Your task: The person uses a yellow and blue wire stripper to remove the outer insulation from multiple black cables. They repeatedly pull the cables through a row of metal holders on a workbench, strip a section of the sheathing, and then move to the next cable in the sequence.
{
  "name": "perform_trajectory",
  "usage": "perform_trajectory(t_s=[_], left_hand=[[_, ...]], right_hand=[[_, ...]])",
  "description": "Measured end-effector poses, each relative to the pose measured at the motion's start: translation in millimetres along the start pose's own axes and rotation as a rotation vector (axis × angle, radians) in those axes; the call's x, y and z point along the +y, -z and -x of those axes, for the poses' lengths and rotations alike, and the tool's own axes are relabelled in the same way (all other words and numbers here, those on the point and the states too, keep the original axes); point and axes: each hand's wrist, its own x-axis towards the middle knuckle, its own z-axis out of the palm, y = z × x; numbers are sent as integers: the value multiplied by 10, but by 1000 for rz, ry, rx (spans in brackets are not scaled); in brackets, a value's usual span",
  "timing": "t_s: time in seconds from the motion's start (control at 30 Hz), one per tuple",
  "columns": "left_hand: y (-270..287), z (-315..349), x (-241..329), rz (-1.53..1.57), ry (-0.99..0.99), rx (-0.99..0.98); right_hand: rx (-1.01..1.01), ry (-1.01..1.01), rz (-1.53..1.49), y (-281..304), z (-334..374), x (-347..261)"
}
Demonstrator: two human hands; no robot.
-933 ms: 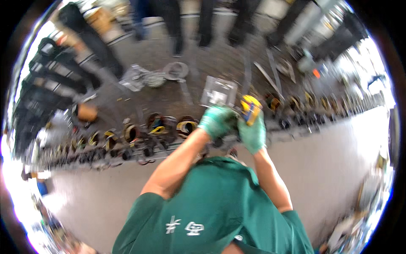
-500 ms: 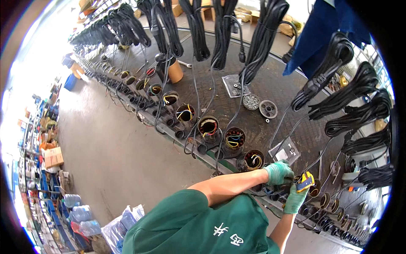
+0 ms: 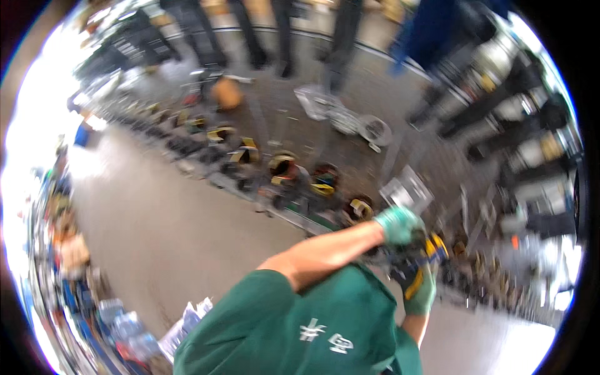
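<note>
My left hand (image 3: 399, 225), in a green glove, reaches across above the edge of the dark bench (image 3: 369, 153). Its fingers curl over something dark; blur hides what they hold. Just right of it and nearer to me, my gloved right hand (image 3: 422, 292) grips a yellow-and-blue wire stripper (image 3: 435, 248). The tool's head points away from me, and a yellow-and-black handle shows by the palm. Beyond my left hand lies a clear plastic bag (image 3: 407, 190). Closest on the left stands an open round motor housing (image 3: 359, 209) with pale wires inside.
More round housings with coloured wires (image 3: 282, 165) line the bench edge on both sides. Bundled black cables (image 3: 345, 37) hang over the bench. A round tray of small parts (image 3: 344, 120) and a grey round cover (image 3: 375, 130) lie farther back. Water bottles (image 3: 134, 334) stand lower left.
My view has swung and blurred, so the bench appears farther left. Both hands have shifted left in the picture, and the stripper's handle now shows beside my right palm.
</note>
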Motion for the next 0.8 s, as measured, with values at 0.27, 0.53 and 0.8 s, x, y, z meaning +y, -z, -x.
perform_trajectory(t_s=[0.27, 0.53, 0.8], left_hand=[[43, -38, -4, -37, -45, 126], [129, -42, -60, -22, -25, 34], [166, -58, -9, 10, -30, 4]], right_hand=[[-110, 125, -79, 422, -407, 300], [-166, 58, -93, 282, -356, 254], [-123, 78, 82, 330, -373, 174]])
